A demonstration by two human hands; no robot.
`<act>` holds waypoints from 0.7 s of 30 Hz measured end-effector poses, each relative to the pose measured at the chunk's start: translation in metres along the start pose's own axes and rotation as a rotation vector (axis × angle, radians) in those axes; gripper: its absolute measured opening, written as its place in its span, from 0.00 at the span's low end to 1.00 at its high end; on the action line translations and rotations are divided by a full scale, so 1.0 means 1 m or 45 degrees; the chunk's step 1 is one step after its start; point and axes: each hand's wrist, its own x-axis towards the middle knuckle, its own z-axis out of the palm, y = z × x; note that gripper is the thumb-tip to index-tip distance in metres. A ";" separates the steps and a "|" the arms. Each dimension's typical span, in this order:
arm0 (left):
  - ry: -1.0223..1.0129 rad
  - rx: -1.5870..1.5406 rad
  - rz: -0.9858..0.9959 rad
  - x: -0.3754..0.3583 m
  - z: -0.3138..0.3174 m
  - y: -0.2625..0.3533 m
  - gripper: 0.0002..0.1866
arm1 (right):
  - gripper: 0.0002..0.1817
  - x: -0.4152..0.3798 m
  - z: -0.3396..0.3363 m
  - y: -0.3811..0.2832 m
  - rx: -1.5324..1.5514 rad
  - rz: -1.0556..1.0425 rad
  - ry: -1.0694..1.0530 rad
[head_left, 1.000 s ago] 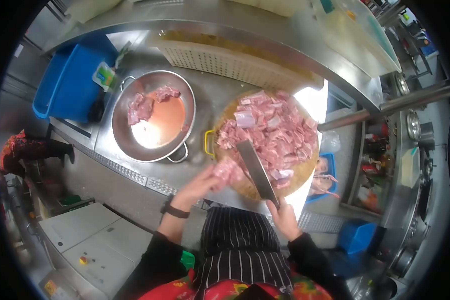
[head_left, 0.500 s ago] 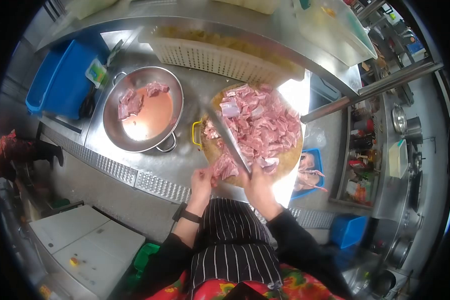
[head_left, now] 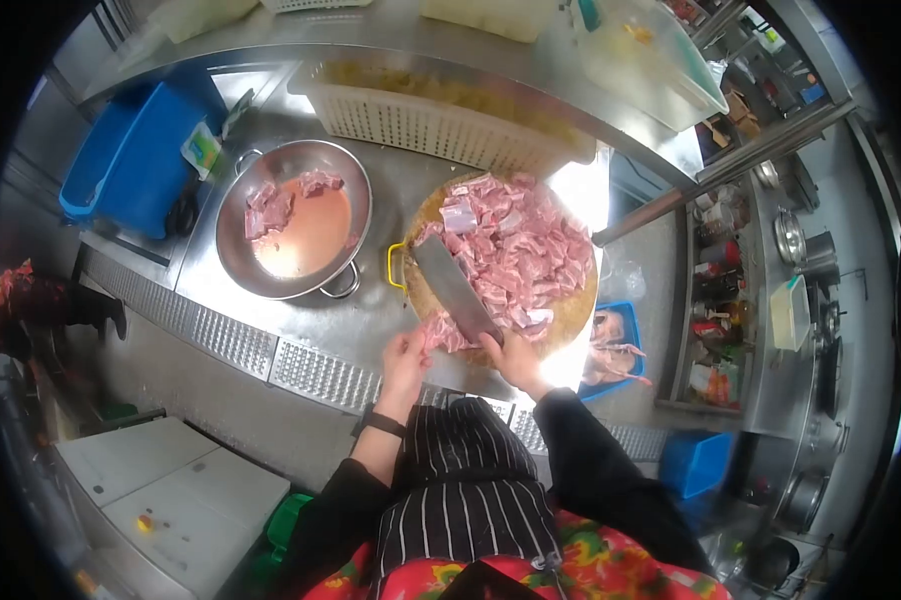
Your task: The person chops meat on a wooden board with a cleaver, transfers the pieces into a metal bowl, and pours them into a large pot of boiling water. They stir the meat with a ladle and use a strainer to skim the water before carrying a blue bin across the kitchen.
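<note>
My right hand (head_left: 514, 358) is wrapped round the handle of a cleaver (head_left: 457, 290), its broad blade tilted over the left part of a round chopping board (head_left: 569, 318). Chopped raw meat (head_left: 526, 245) is heaped over much of the board, right of the blade. My left hand (head_left: 407, 360) is at the board's near left edge, fingers closed on the end of a piece of meat (head_left: 443, 334). That piece lies just left of the cleaver's handle end. A yellow handle (head_left: 396, 266) sticks out from the board's left side.
Left of the board stands a steel pan (head_left: 363, 215) holding a few meat pieces and reddish liquid. Behind is a white perforated basket (head_left: 411, 118); a blue bin (head_left: 111, 165) stands far left. Poultry lies in a blue tray (head_left: 635, 330) at right. A metal shelf (head_left: 391, 52) crosses above.
The cleaver has turned from nearly edge-on to showing its broad side, lying lower over the board's left. My left hand still grips the meat piece. The view has shifted slightly.
</note>
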 end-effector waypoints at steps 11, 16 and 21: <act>0.095 -0.074 0.041 -0.003 0.031 0.013 0.09 | 0.23 -0.022 0.024 -0.049 -0.402 -0.138 0.251; 0.116 -0.047 -0.010 0.002 0.023 0.014 0.07 | 0.21 -0.019 -0.025 -0.107 -0.446 -0.027 0.135; 0.094 -0.082 -0.073 -0.001 0.018 0.012 0.07 | 0.17 -0.016 -0.026 -0.129 0.076 -0.485 0.633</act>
